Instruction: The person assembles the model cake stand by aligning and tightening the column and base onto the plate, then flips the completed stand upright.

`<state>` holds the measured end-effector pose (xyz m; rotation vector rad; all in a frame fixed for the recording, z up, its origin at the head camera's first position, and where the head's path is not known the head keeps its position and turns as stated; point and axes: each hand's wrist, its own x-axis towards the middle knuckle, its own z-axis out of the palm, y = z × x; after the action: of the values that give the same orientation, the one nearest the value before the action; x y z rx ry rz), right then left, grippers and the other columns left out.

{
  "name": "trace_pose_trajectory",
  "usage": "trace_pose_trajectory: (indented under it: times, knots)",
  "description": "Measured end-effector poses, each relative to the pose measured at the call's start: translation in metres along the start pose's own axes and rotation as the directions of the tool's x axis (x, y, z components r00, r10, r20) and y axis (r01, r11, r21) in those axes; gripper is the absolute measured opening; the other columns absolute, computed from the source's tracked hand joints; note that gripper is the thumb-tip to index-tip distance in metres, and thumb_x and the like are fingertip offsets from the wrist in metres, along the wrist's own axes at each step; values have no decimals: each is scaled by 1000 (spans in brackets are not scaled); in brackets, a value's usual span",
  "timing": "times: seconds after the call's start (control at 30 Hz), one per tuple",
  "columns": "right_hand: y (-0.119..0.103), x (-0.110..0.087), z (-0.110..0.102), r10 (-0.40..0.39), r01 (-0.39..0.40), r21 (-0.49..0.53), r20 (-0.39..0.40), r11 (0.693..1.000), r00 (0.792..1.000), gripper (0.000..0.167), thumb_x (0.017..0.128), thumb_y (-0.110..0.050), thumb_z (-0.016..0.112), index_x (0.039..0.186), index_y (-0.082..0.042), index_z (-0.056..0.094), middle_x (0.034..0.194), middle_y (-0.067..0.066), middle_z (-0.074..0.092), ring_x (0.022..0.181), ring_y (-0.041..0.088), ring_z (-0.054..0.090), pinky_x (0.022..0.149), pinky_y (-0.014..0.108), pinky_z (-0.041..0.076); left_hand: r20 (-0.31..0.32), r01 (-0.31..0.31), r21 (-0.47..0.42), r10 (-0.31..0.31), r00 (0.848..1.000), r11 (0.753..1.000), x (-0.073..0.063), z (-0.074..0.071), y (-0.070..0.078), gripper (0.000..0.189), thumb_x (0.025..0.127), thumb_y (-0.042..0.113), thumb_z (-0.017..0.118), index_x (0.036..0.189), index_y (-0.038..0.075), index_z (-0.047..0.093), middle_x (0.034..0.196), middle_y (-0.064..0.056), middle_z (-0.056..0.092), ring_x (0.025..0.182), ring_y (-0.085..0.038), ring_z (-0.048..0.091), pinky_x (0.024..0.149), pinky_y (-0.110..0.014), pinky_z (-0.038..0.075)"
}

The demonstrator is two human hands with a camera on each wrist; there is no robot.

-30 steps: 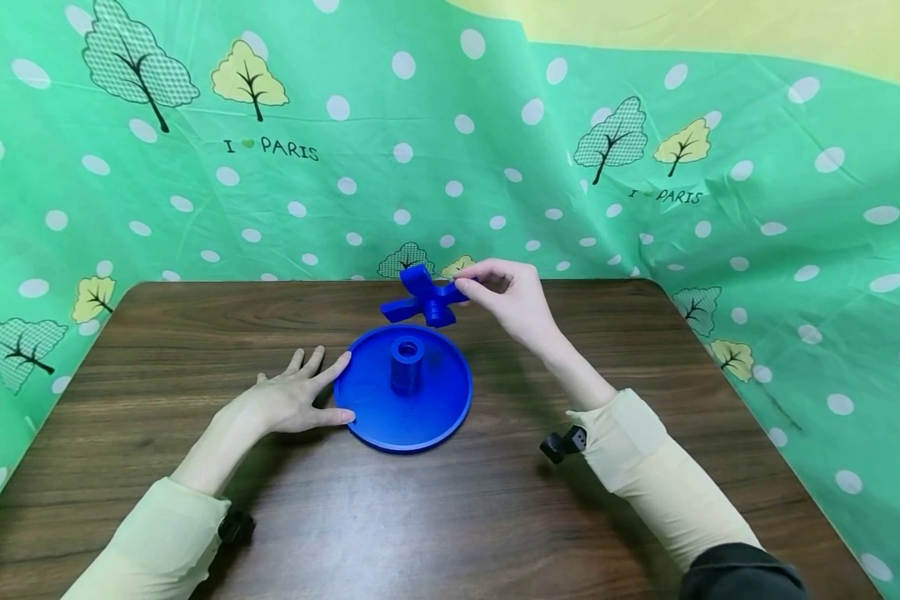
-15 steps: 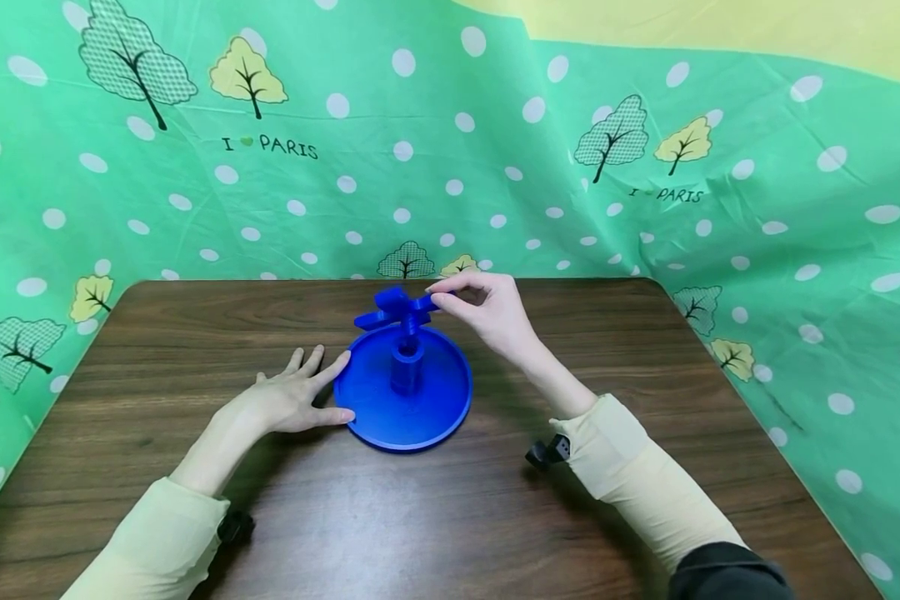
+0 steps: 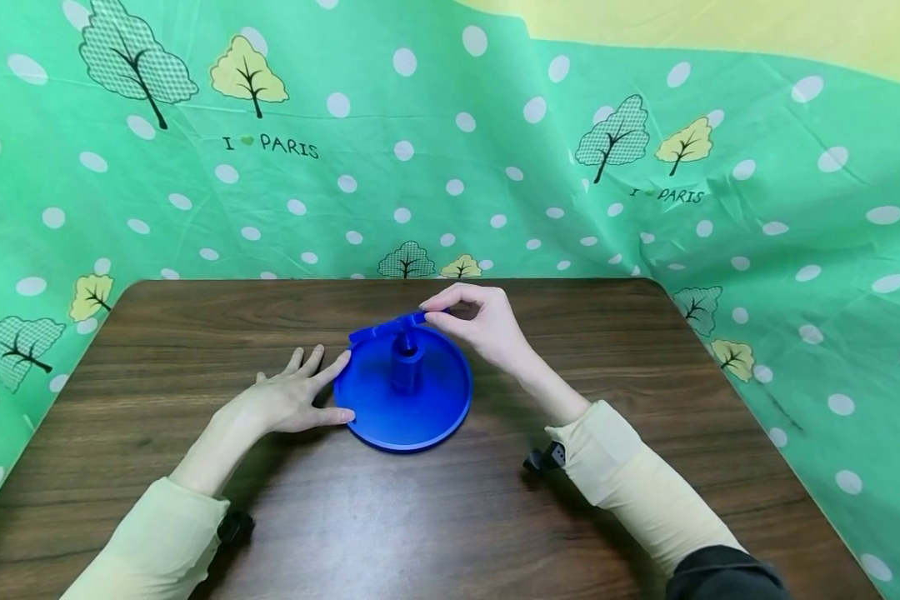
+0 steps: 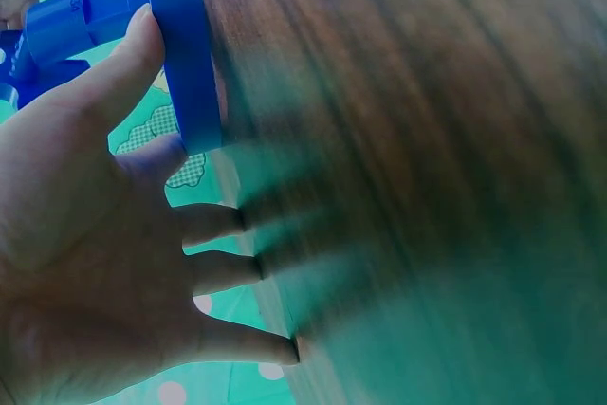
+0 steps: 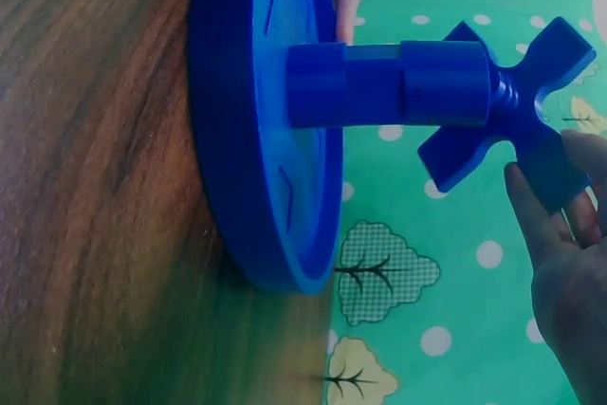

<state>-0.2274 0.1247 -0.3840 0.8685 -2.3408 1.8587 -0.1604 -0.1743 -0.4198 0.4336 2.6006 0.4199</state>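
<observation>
A round blue base [image 3: 412,427] with a raised rim lies flat on the table, a hollow post [image 3: 407,373] rising from its middle. At the post's top sits a blue four-armed knob [image 5: 520,111]; a short ribbed stub, perhaps a screw thread, shows between the two in the right wrist view. My right hand [image 3: 482,327] pinches one arm of this knob between thumb and fingers. From the left, my left hand [image 3: 288,398] rests with fingers spread, thumb and forefinger touching the base's rim. How deep the stub is in the post is hidden.
The brown wood-grain table [image 3: 390,533] extends around the base. Behind it and along its sides hangs a green dotted cloth [image 3: 450,133] printed with trees. A small dark wrist camera [image 3: 546,458] hangs below the right sleeve cuff.
My right hand has brought the four-armed knob left and down, from above the base's far edge to the post's top. It now looks more edge-on. The left hand and base stay put.
</observation>
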Motion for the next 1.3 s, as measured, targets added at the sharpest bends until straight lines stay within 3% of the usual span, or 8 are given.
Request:
trace_pose_trajectory:
  times: [0.17,0.3,0.43,0.83,1.3]
  knots:
    - [3,0,-4,23,-25,41,54,999,998,8,88,-3,80,93,1,75,111,24,75,106,27,75,89,31,62,3,1,1,-1,1000,1000,0,0,0,97,95,71,55,167,24,11,172,-28,4,155,-58,3,104,-91,13]
    - [4,-1,-9,61,-61,-5,99,998,993,8,87,-3,80,90,-1,73,113,20,76,103,23,75,86,26,61,6,-1,3,1,1000,1000,1,0,-1,97,95,71,55,167,24,11,171,-28,4,155,-58,2,104,-91,12]
    - [4,-3,-14,76,-70,-47,126,996,989,9,86,-3,82,90,-2,74,114,16,75,104,22,74,90,26,60,4,-5,6,5,1000,1000,1,0,-2,96,95,70,55,167,24,11,171,-29,4,155,-58,2,104,-91,12]
    - [9,-7,-17,50,-22,-135,205,991,977,9,84,-9,85,87,-9,76,120,9,76,112,19,72,94,26,59,-4,-4,11,4,1000,1000,1,1,1,96,95,71,55,167,22,14,171,-30,7,155,-59,5,103,-92,14]
    - [11,-9,-15,66,-39,-141,192,989,979,13,83,-7,86,92,-8,77,119,9,76,112,20,73,98,28,58,-4,-2,2,2,1000,1000,2,1,-1,95,95,70,55,167,23,13,171,-28,5,155,-58,3,105,-91,12]
